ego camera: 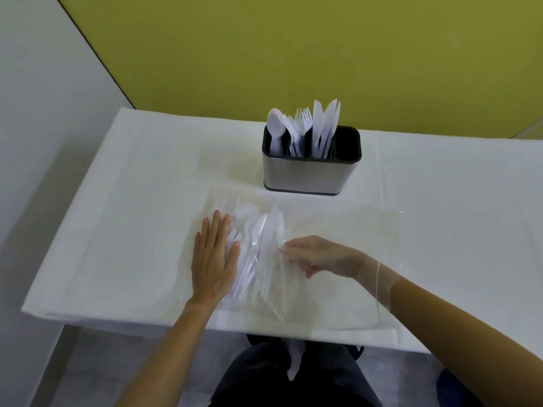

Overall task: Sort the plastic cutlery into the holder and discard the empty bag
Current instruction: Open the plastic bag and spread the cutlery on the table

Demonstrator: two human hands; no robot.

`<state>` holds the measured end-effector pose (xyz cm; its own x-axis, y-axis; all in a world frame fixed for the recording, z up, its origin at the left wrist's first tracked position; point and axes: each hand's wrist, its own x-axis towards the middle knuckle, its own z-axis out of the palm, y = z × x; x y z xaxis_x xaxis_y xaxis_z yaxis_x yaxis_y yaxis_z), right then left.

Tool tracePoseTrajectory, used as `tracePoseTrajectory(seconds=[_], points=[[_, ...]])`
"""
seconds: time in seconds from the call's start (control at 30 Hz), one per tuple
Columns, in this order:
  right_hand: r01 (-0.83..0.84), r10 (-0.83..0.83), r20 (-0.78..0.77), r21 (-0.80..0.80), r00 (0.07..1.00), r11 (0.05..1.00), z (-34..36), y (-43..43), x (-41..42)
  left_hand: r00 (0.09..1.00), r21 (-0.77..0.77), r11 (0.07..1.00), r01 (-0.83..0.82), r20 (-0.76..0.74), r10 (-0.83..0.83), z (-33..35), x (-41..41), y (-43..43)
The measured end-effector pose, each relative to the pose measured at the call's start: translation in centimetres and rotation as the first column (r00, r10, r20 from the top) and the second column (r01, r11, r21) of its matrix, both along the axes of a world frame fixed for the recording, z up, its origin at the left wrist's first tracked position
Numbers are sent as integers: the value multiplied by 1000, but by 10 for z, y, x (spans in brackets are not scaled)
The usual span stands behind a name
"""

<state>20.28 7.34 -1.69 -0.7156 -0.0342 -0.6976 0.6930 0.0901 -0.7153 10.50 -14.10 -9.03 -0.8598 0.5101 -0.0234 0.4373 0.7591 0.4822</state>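
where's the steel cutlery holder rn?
Head view: the steel cutlery holder stands upright at the table's far centre, beyond the clear plastic bag under both hands.

One head-worn view, looking forward and steeply down from close above the table (123, 201). The far wall (293, 54) fills the top. Wide-angle, edges bowed.

A clear plastic bag (338, 259) lies on the white table (117, 201), with loose white cutlery (258, 251) bunched at its left end. The left hand (216, 257) presses flat on the bag beside that pile. The right hand (320, 255) is inside the bag, fingers curled near the cutlery. Behind stands a metal holder (311, 171) with spoons (275, 127), forks (301, 124) and knives (326, 124) upright in separate compartments.
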Motion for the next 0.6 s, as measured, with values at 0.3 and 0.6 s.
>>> tracePoseTrajectory(seconds=[0.3,0.6], points=[[133,-100,-126,281,987,950,-23,-36,-35,999,25,999,-30,-32,31,-2,1,0],[300,-311,-71,-135,948,944,-24,-40,-44,994,-17,997,-74,-76,73,-5,1,3]])
